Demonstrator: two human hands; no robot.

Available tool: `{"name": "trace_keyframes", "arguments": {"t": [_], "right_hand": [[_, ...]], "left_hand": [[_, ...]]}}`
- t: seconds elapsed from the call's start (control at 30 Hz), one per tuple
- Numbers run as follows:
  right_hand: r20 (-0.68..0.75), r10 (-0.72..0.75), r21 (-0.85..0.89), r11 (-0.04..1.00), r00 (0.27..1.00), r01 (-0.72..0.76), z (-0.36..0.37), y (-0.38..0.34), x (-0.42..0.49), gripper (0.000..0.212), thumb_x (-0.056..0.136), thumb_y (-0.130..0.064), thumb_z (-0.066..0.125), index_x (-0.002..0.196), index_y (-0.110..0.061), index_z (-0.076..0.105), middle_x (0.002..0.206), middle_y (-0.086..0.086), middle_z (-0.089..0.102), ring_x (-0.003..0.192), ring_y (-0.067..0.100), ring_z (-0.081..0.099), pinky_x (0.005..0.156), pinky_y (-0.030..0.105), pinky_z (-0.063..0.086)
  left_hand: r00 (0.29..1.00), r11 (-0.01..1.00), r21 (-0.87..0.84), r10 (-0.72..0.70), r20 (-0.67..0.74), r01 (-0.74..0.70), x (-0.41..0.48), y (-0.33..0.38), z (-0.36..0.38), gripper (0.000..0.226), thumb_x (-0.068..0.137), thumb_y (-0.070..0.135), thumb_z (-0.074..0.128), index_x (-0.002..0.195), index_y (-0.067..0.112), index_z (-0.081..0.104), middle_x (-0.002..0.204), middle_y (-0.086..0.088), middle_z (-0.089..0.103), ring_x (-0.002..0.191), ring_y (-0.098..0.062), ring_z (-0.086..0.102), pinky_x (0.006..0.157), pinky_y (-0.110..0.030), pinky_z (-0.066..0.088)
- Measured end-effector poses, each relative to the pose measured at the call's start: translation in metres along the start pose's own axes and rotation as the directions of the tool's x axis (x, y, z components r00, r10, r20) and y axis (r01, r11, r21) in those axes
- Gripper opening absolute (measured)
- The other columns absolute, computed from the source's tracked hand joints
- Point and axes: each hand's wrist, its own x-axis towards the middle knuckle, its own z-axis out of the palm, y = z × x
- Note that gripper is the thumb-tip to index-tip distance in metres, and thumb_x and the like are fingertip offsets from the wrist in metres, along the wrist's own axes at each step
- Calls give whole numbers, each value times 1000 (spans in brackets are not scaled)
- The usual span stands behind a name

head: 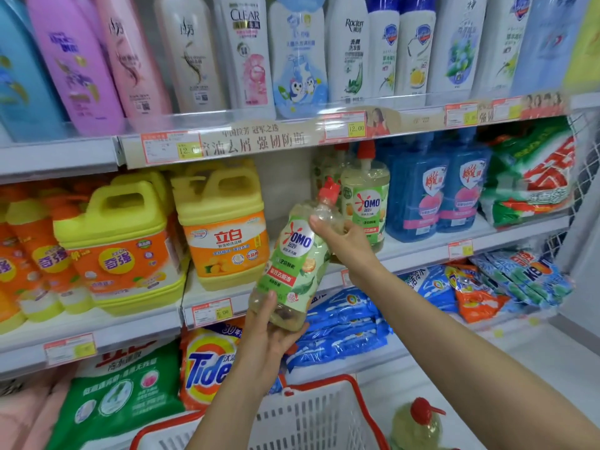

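Currently: OMO bottle (293,254) is off the shelf (422,251), held tilted in mid-air just in front of it, above the basket (358,389). Left hand (263,349) cups the base, fingers curled round it, thumb up the side. Right hand (347,245) grips the shoulder below the red cap, fingers wrapped round. One similar red-capped bottle (418,423) already lies in the basket. Judgement: pick done for this unit; lowering into the basket and letting go are left.
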Motion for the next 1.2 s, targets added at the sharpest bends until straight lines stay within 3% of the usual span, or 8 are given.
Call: {"name": "trace_keyframes", "arguments": {"t": [0.2, 0.37, 0.53, 0.7, 0.8, 0.93, 1.1, 1.2], "right_hand": [[144, 76, -100, 993, 987, -62, -34, 11, -23, 90, 68, -85, 50, 138, -29, 52, 130, -2, 62, 113, 16, 63, 95, 37, 53], [110, 247, 9, 968, 963, -249, -74, 7, -31, 77, 84, -82, 33, 102, -17, 69, 80, 7, 74, 69, 20, 73, 58, 31, 58], [189, 388, -46, 921, 902, -387, -97, 33, -61, 30, 98, -28, 61, 96, 2, 69, 82, 15, 73, 73, 31, 74, 69, 37, 63], [142, 302, 103, 943, 943, -317, -96, 58, -77, 19, 98, -11, 57, 89, 3, 68, 78, 15, 73, 74, 32, 74, 70, 32, 63], [112, 223, 163, 957, 968, -239, -93, 59, -78, 15, 97, -8, 58, 103, 3, 66, 84, 15, 71, 79, 27, 72, 74, 35, 63], [36, 58, 266, 962, 998, -65, -95, 56, -79, 34, 81, -12, 70, 113, -3, 63, 89, 8, 75, 80, 16, 73, 70, 27, 61], [-81, -30, 430, 901, 996, 62, -86, 62, -84, 44, 76, -11, 71, 118, -1, 62, 93, 6, 77, 84, 14, 73, 75, 25, 59], [-116, -4, 515, 855, 993, 64, -79, 66, -85, 43, 87, -9, 65, 130, -11, 60, 93, -1, 76, 85, 9, 72, 77, 25, 58]], "left_hand": [[990, 986, 146, 93, -109, -76, -11, -1, -21, 56, 71, 45, 68, 124, 32, 57, 113, -5, 72, 101, -28, 70, 62, -40, 59], [993, 934, 340, 117, -5, -108, -22, 1, -49, 46, 80, 37, 64, 125, 32, 57, 118, -2, 71, 105, -26, 69, 84, -55, 56], [994, 869, 483, 109, 20, -105, -26, 10, -62, 76, 60, 40, 79, 130, 41, 52, 113, 9, 72, 100, -16, 71, 80, -37, 52], [997, 861, 503, 77, 19, -76, -25, 11, -56, 62, 68, 47, 73, 125, 27, 61, 113, 2, 73, 115, -23, 64, 108, -49, 38], [998, 856, 514, 28, 54, -52, -28, 14, -44, 54, 76, 69, 53, 123, 42, 58, 117, 4, 71, 107, -17, 69, 93, -44, 52], [996, 909, 408, -81, -24, 84, -31, 16, -36, 66, 71, 82, 43, 118, 39, 59, 108, -8, 73, 98, -31, 71, 76, -44, 61], [994, 962, 265, -40, -100, 65, -33, 13, -17, 49, 94, 53, 51, 131, 22, 56, 118, -10, 70, 100, -26, 70, 68, -38, 60], [984, 961, 270, 103, -143, -61, -31, 13, -12, 27, 96, 35, 54, 122, 30, 56, 118, -4, 68, 95, -22, 71, 63, -39, 59]]}}
